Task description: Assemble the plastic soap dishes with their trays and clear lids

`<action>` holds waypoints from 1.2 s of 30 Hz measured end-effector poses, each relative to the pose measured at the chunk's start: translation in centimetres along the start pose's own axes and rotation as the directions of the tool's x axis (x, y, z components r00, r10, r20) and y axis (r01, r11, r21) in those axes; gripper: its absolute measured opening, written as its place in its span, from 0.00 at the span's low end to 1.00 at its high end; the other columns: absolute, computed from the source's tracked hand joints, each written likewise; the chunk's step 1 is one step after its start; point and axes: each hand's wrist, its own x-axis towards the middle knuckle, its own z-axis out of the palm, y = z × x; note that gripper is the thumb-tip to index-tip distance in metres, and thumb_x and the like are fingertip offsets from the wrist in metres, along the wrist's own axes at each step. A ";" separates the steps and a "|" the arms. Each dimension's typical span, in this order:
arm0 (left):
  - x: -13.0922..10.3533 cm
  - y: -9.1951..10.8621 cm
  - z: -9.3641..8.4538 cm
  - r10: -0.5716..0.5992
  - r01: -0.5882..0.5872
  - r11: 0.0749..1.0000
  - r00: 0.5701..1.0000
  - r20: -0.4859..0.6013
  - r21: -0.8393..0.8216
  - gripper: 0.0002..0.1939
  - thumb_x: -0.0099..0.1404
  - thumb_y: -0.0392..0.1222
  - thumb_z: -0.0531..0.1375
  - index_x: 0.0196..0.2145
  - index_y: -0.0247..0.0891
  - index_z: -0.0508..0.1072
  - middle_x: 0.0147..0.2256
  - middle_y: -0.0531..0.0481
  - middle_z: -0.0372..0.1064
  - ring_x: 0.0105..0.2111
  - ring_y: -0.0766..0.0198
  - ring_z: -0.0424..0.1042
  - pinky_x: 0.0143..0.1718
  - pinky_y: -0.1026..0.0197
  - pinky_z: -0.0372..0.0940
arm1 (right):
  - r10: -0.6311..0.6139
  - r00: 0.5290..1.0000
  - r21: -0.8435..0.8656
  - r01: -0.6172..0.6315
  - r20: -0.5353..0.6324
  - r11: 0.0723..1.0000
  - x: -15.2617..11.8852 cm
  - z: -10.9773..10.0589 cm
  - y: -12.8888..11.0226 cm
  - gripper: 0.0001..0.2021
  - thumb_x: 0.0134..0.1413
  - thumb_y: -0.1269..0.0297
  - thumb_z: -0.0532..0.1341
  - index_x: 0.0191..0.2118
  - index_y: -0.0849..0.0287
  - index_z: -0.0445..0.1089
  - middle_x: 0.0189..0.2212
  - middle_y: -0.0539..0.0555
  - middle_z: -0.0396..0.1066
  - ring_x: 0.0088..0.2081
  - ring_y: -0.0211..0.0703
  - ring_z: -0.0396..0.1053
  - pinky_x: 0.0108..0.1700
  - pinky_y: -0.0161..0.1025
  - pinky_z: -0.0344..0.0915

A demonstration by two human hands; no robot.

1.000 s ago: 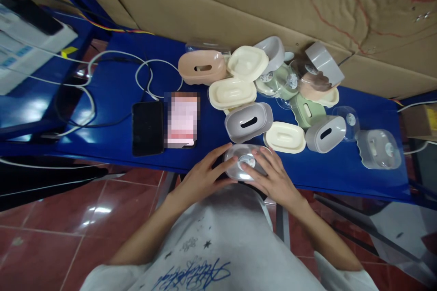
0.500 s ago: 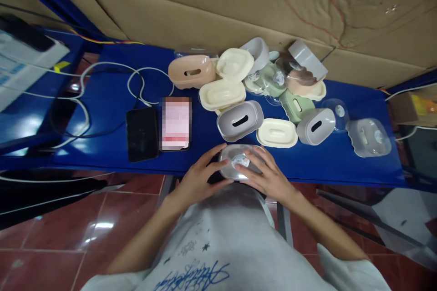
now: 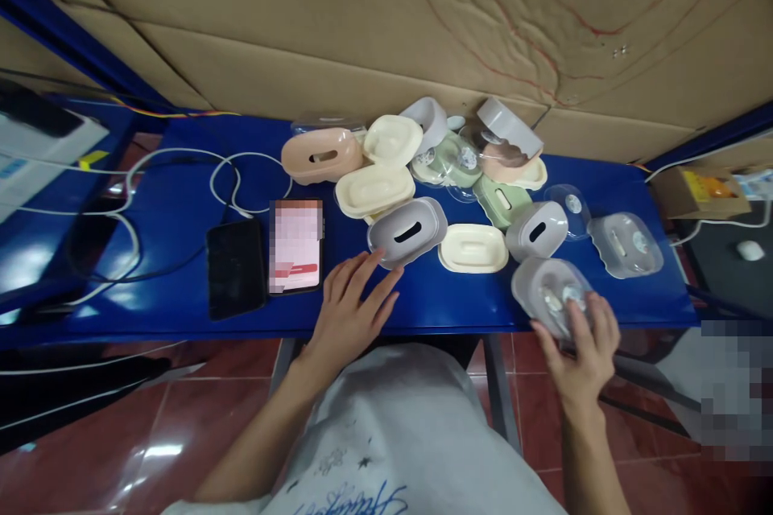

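Blue table [image 3: 447,306], right hand [image 3: 580,362] on box [image 3: 537,290], label [image 3: 572,293] unreadable

Single head-worn view, facing forward and down, near the blue table [image 3: 459,302]

Black device [image 3: 235,269] just beside lit phone [image 3: 295,245]; white cable [image 3: 181,150] looped beyond; white mouse [image 3: 750,250] far right

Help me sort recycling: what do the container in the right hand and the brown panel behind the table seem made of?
Container in the right hand: probably plastic, glossy; its see-through top and highlights suggest so. Brown panel: likely cardboard, matte, judging by its creases.
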 end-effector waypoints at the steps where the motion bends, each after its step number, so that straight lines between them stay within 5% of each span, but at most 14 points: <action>1: 0.4 -0.2 0.4 -0.020 0.020 0.999 1.000 0.006 0.043 0.32 0.70 0.35 0.69 0.68 0.50 0.68 0.71 0.39 0.62 0.67 0.39 0.67 0.66 0.34 0.64 | 0.077 0.997 -0.080 -0.078 -0.015 0.994 -0.5 0.0 1.4 0.39 0.62 0.55 0.72 0.75 0.46 0.61 0.71 0.63 0.63 0.70 0.71 0.63 0.66 0.70 0.68; 5: 1.5 -0.7 1.7 -0.078 0.077 0.996 0.997 0.010 0.051 0.25 0.70 0.36 0.69 0.62 0.50 0.74 0.76 0.42 0.51 0.71 0.34 0.62 0.69 0.26 0.56 | 0.264 0.964 -0.182 -0.264 -0.028 0.947 -1.0 1.2 5.9 0.34 0.65 0.46 0.67 0.70 0.58 0.69 0.69 0.70 0.65 0.69 0.76 0.62 0.65 0.73 0.65; 8: 1.5 -0.6 1.6 -0.059 0.059 0.998 0.998 0.002 0.022 0.16 0.72 0.32 0.66 0.53 0.50 0.78 0.74 0.46 0.57 0.71 0.40 0.63 0.70 0.27 0.57 | 0.311 0.950 -0.214 -0.300 0.018 0.930 0.3 2.0 7.0 0.36 0.66 0.42 0.65 0.70 0.59 0.68 0.71 0.73 0.62 0.71 0.78 0.58 0.66 0.80 0.56; 12: 0.7 -0.2 -0.1 -0.054 0.056 0.988 0.998 0.017 -0.142 0.13 0.75 0.31 0.63 0.52 0.46 0.76 0.68 0.44 0.68 0.71 0.47 0.64 0.68 0.36 0.66 | 0.258 0.966 -0.210 -0.251 0.006 0.945 2.9 2.6 4.8 0.32 0.71 0.47 0.61 0.72 0.59 0.64 0.70 0.73 0.63 0.72 0.76 0.58 0.68 0.80 0.49; 16: -0.9 0.5 -1.6 -0.174 0.164 0.902 0.985 0.010 -0.400 0.11 0.77 0.33 0.61 0.52 0.44 0.75 0.62 0.46 0.74 0.68 0.51 0.68 0.68 0.42 0.67 | -0.070 0.981 0.081 0.056 0.180 0.995 5.1 4.1 -0.7 0.23 0.72 0.60 0.61 0.69 0.53 0.68 0.63 0.63 0.74 0.66 0.61 0.70 0.68 0.61 0.60; 19: -2.0 1.2 -2.0 -0.403 0.390 0.682 0.906 0.128 -0.619 0.06 0.79 0.41 0.61 0.51 0.43 0.76 0.53 0.47 0.79 0.56 0.56 0.77 0.58 0.52 0.73 | -0.238 0.915 0.223 0.171 0.325 0.960 6.3 5.7 -4.4 0.24 0.73 0.65 0.60 0.70 0.51 0.65 0.64 0.60 0.74 0.66 0.56 0.70 0.71 0.61 0.55; 22: -2.1 1.8 -1.9 -0.597 0.600 0.211 0.704 0.384 -0.772 0.13 0.78 0.53 0.61 0.46 0.42 0.77 0.38 0.50 0.78 0.38 0.64 0.77 0.42 0.62 0.72 | -0.335 0.865 0.362 0.196 0.375 0.911 7.0 6.6 -6.2 0.23 0.74 0.68 0.57 0.71 0.52 0.65 0.64 0.58 0.74 0.66 0.53 0.71 0.73 0.61 0.56; 24: -1.4 2.0 -1.7 -0.594 0.606 -0.090 0.605 0.531 -0.791 0.19 0.75 0.60 0.64 0.42 0.40 0.77 0.32 0.52 0.74 0.32 0.66 0.73 0.37 0.64 0.70 | -0.396 0.839 0.470 0.197 0.374 0.860 6.9 6.6 -6.6 0.23 0.73 0.69 0.58 0.69 0.52 0.66 0.62 0.58 0.75 0.66 0.53 0.71 0.72 0.60 0.59; 26: -0.4 2.0 -1.5 -0.564 0.577 -0.272 0.553 0.614 -0.770 0.21 0.71 0.61 0.67 0.38 0.39 0.76 0.30 0.54 0.71 0.29 0.68 0.70 0.32 0.66 0.68 | -0.391 0.849 0.544 0.152 0.356 0.825 6.5 6.3 -6.6 0.24 0.72 0.68 0.60 0.70 0.52 0.65 0.62 0.58 0.75 0.66 0.53 0.71 0.70 0.60 0.65; 30: 1.7 2.1 -1.2 -0.504 0.582 -0.434 0.476 0.721 -0.688 0.22 0.65 0.61 0.72 0.35 0.39 0.75 0.25 0.57 0.64 0.23 0.71 0.62 0.24 0.68 0.60 | -0.210 0.947 0.546 0.046 0.242 0.837 6.1 5.5 -6.7 0.40 0.67 0.62 0.68 0.77 0.46 0.51 0.70 0.63 0.64 0.70 0.62 0.66 0.66 0.65 0.71; 33: 2.8 2.5 -0.6 -0.413 0.621 -0.466 0.477 0.776 -0.630 0.22 0.65 0.61 0.72 0.38 0.39 0.77 0.24 0.57 0.62 0.22 0.72 0.61 0.21 0.69 0.58 | -0.361 0.897 0.552 0.171 0.256 0.816 7.0 4.9 -6.7 0.45 0.65 0.61 0.70 0.78 0.38 0.46 0.78 0.60 0.47 0.77 0.68 0.52 0.69 0.72 0.65; 36: 3.3 3.0 0.2 -0.403 0.657 -0.324 0.555 0.728 -0.680 0.24 0.72 0.62 0.65 0.53 0.39 0.78 0.30 0.52 0.71 0.24 0.69 0.67 0.23 0.67 0.64 | -0.471 0.842 0.576 0.253 0.264 0.777 8.3 4.7 -6.2 0.37 0.67 0.63 0.68 0.75 0.36 0.56 0.77 0.53 0.52 0.78 0.67 0.49 0.71 0.71 0.63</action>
